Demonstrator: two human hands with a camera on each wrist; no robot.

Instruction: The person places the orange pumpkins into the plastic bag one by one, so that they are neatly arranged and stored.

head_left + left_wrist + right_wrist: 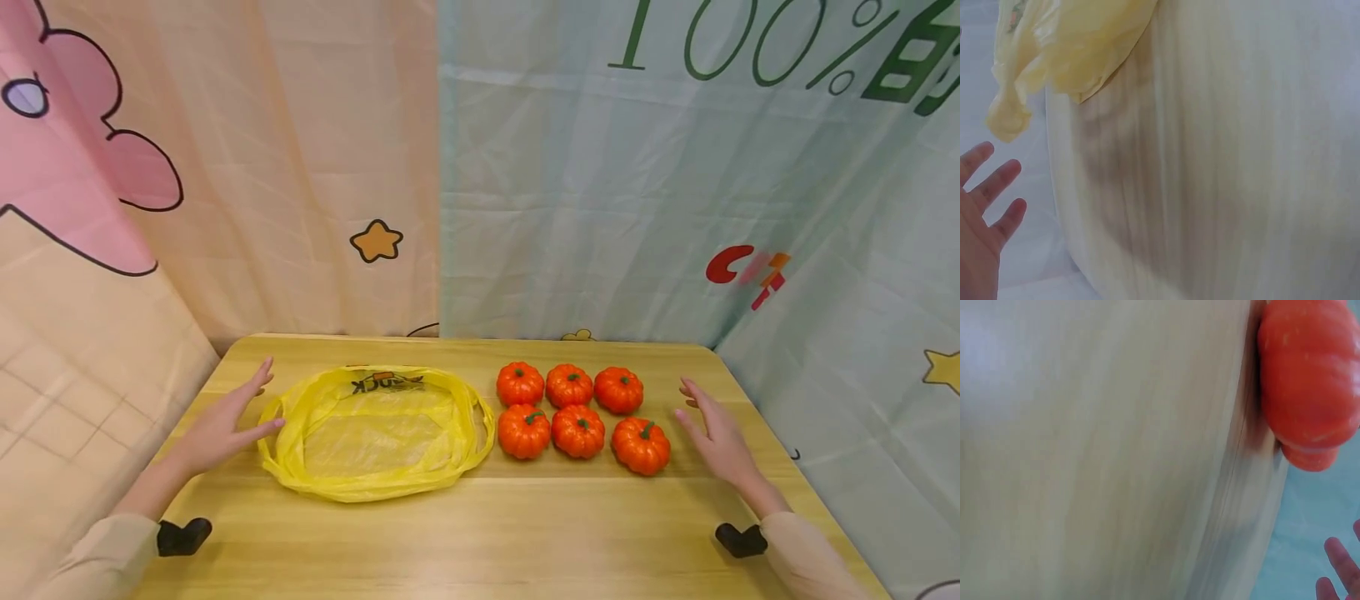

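One yellow plastic bag (352, 487), lying on a wooden table (480, 542), mouth spread open, dark print inside the far wall; no pumpkin in it. Six orange pumpkins (577, 432), right of the bag, two rows of three, front-right one slightly apart. Left hand (225, 425): released, fingers extended beside the bag; thumb contact uncertain. Right hand (716, 437): released, fingers loose, near the pumpkins, apart. Stage, as judged: preparatory, nothing grasped; handling either item next would call for closing fingers.
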